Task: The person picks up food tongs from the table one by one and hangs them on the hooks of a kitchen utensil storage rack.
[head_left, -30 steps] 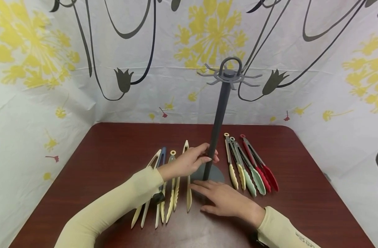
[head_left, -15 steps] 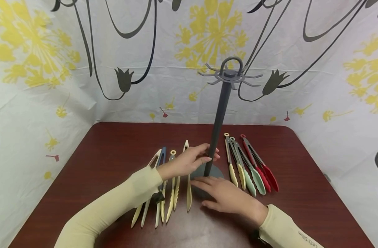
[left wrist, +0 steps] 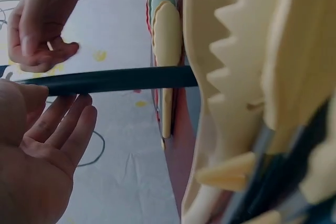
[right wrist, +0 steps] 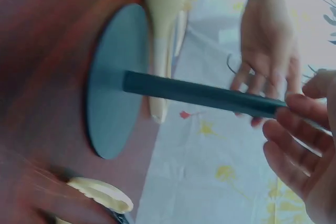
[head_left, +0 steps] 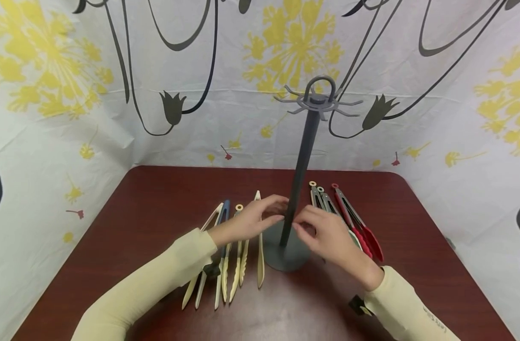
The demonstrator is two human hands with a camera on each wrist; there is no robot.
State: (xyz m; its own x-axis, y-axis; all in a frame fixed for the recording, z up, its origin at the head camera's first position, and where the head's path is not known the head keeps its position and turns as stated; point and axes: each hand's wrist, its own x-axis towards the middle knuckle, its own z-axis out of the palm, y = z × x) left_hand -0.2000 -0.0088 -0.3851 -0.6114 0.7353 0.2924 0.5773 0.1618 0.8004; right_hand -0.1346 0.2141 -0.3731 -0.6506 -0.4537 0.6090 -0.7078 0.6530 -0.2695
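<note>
A grey stand (head_left: 300, 166) rises from a round base (head_left: 285, 261) and carries a ring of hooks (head_left: 317, 102) with a loop on top. My left hand (head_left: 259, 219) is at the left of the pole, its fingers loosely extended; in the left wrist view the fingertips (left wrist: 86, 109) lie right at the pole. On the other side my right hand (head_left: 333, 235) is raised, loosely bent, with thumb and fingertips close to the pole. The left wrist view shows a gap between that hand and the pole. Neither hand grips anything else.
Left of the base lie several tongs with cream tips, among them blue-handled tongs (head_left: 225, 210) and white tongs (head_left: 260, 265). To the right are red tongs (head_left: 372, 239) and others partly hidden behind my right hand. A patterned cloth (head_left: 208, 123) hangs behind the dark red table (head_left: 157, 199).
My right hand has lifted from beside the base up to the pole's right side. My left hand has loosened and drawn slightly left, its fingers no longer showing beyond the pole.
</note>
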